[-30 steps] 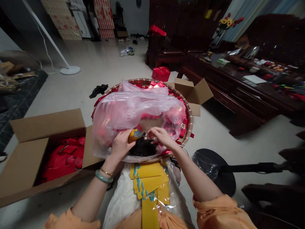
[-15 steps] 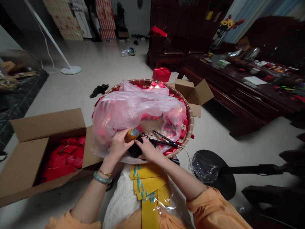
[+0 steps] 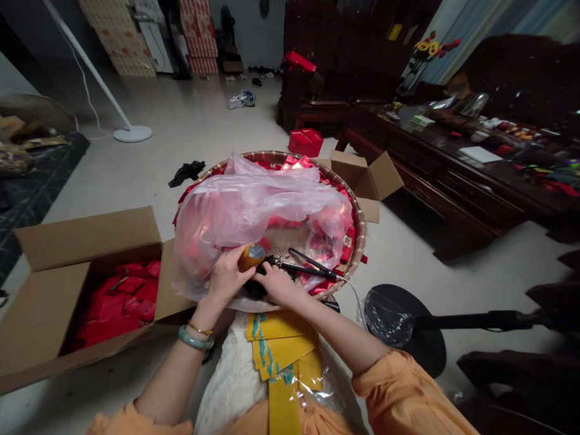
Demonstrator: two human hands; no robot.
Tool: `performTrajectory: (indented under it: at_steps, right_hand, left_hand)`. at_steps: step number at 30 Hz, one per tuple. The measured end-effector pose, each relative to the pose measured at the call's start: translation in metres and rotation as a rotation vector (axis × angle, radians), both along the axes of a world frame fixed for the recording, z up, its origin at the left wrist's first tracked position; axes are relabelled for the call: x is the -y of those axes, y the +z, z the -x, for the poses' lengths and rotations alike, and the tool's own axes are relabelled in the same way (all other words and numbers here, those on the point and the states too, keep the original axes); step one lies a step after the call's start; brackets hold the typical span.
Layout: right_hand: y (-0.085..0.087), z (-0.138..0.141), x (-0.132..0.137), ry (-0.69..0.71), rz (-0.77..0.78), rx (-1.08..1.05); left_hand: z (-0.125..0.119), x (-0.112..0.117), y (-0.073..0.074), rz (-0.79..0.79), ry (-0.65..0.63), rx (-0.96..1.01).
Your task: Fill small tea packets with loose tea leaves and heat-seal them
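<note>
My left hand, with a green bangle at the wrist, grips a small yellow pouch that has a blue-grey patch near its top. Close against it, my right hand has bent fingers at the pouch's lower side, over a black plastic bag; what its fingertips hold is hidden. Dark loose bits lie beyond the fingers. To the right, a black corded flat iron lies with its two arms apart. Flat yellow pouches lie fanned across my lap.
A round woven basket holds red packets under a pink plastic bag. At left stands an open carton of red packets. Another open carton is beyond the basket. A black round stand base stands at right.
My right hand has shifted slightly left, and its fingers have moved against the pouch and black bag. The left hand keeps its grip on the pouch.
</note>
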State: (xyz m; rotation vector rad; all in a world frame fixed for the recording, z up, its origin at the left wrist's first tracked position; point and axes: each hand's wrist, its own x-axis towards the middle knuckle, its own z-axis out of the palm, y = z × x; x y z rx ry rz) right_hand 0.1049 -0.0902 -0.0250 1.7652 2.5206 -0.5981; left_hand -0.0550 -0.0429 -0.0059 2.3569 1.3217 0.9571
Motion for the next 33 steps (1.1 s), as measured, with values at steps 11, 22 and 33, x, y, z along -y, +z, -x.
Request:
performTrajectory:
  at_steps: [11,22,33]
  right_hand:
    - [-0.01,-0.032,-0.003,-0.429,0.336,-1.038]
    - [0.003,-0.04,-0.001,-0.682,0.997,-1.855]
    - [0.042,-0.046,-0.013,-0.891,0.778,-2.079]
  left_hand:
    - [0.001,0.001,0.0,0.015,-0.002,0.022]
    - [0.0,0.004,0.001,0.018,-0.004,0.03]
    - [-0.004,0.004,-0.001,0.014,-0.033,-0.014]
